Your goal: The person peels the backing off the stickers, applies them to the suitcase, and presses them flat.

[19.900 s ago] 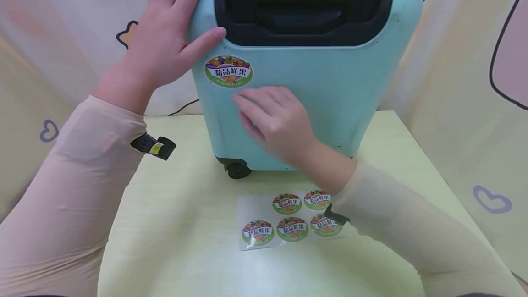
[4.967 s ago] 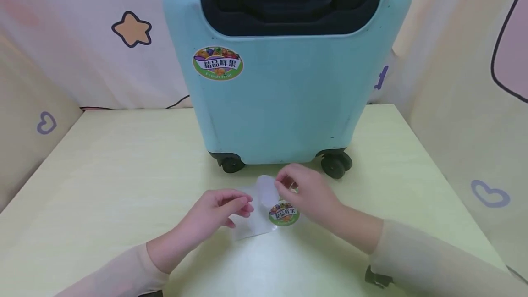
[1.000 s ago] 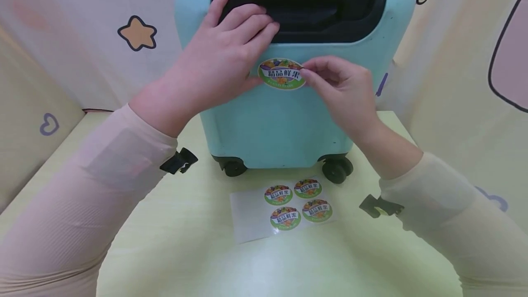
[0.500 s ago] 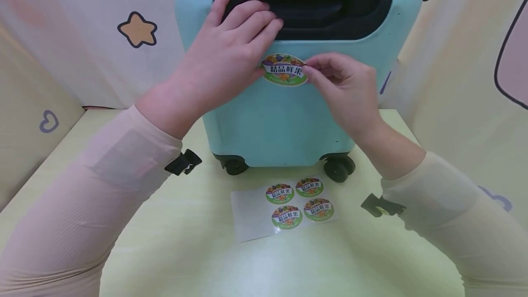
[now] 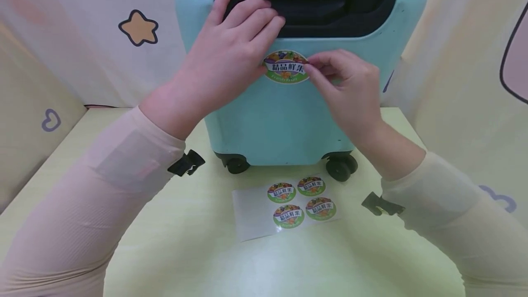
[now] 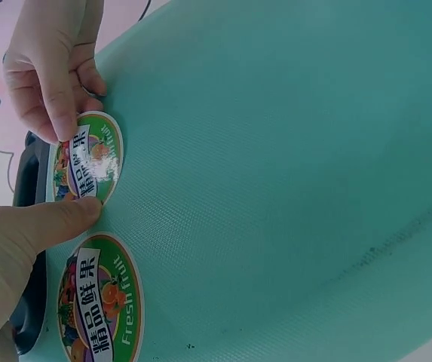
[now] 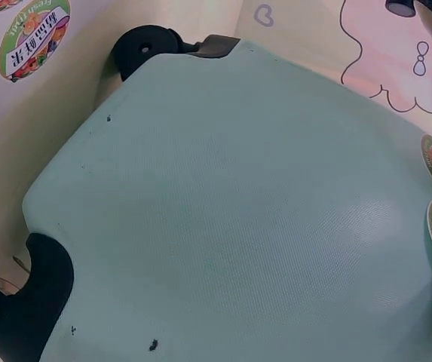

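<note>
My right hand (image 5: 352, 87) pinches one end of the sticker (image 5: 285, 67). My left hand (image 5: 234, 54) lies loose, its thumb pressing the other end on the suitcase (image 5: 280, 125). If I press crookedly, wrinkles could form.

The left arm (image 5: 95, 196) and right arm (image 5: 449, 223) reach forward and inward, the left hand (image 5: 224, 56) slightly higher with fingers fanned and thumb straight, the right hand (image 5: 350, 88) pinching with thumb and forefinger, its other fingers apparently curled, though partly hidden.

A star-printed backdrop (image 5: 90, 58) hangs behind the pale table (image 5: 185, 260).
</note>
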A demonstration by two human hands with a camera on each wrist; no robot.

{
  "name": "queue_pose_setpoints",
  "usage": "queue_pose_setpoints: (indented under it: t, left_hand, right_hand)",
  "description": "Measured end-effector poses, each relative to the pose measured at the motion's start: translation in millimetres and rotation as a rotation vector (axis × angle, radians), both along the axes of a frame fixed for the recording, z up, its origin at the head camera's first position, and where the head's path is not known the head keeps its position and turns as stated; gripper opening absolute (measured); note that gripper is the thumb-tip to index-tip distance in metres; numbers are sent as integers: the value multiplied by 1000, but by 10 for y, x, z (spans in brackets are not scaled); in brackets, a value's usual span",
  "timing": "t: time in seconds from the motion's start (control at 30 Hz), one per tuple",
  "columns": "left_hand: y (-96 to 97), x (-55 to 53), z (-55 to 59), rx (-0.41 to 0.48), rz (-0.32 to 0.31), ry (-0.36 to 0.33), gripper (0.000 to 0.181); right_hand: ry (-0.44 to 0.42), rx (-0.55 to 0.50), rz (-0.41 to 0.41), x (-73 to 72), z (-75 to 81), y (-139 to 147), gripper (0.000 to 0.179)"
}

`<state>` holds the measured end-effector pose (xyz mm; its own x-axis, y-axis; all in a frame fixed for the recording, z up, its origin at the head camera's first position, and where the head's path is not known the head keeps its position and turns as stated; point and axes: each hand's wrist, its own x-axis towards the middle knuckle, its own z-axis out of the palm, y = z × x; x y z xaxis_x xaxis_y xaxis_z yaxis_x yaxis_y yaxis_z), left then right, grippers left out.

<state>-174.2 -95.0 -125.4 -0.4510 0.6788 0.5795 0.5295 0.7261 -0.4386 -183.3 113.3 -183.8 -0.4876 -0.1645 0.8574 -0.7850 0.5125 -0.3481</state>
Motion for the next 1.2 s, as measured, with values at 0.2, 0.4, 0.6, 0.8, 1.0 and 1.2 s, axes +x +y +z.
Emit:
queue_pose_setpoints:
  t: [0.2,0.4,0.6,0.8,1.0,1.2]
  left_hand:
    - [22,5,-12,10,-5,-1,56]
    - [34,-2,-29,21,-4,20,53]
    - [47,-16,-41,29,-4,25,51]
    - [52,-19,-40,28,-1,13,54]
    - [54,-15,-43,26,9,10,55]
    - [68,-21,-46,23,4,26,55]
  right_hand:
    - [68,91,-59,10,-1,29,21]
    - [122,170,-104,9,11,46,22]
    - [127,234,-156,33,35,35,23]
    - [139,244,-214,29,48,78,26]
    - [422,290,-135,-2,-156,62,17]
    - [597,700,-221,-81,-513,-77,49]
